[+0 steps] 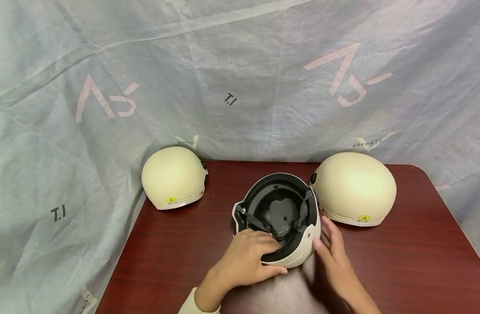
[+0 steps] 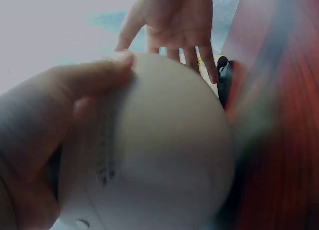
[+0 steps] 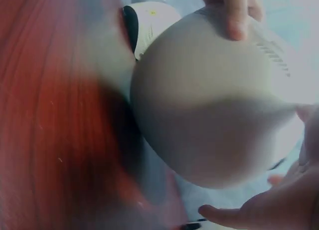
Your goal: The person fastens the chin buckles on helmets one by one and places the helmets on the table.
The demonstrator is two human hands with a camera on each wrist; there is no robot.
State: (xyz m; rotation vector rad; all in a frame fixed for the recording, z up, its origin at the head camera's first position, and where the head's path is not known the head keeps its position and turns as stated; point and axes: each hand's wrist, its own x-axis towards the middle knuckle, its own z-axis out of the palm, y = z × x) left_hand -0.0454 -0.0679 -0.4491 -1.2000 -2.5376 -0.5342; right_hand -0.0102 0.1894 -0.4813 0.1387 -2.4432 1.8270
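Note:
A cream helmet (image 1: 298,257) lies with its black-lined inside facing up. My left hand (image 1: 245,259) grips its near rim, the fingers inside on the lining and the thumb on the outer shell. In the left wrist view that thumb lies across the shell (image 2: 169,130). Beside the helmet's right side is my right hand (image 1: 335,264), fingers extended, with fingertips at the shell. The right wrist view shows the smooth shell (image 3: 214,100) with the right hand (image 3: 274,205) at its lower right. Straps hang inside the helmet; the left fingertips are hidden there.
A cream helmet (image 1: 173,176) with a yellow sticker sits dome up at the back left of the dark red table (image 1: 165,261). Another one (image 1: 355,187) stands at the right, close against the upturned helmet. Behind the table hangs a grey printed sheet (image 1: 240,78).

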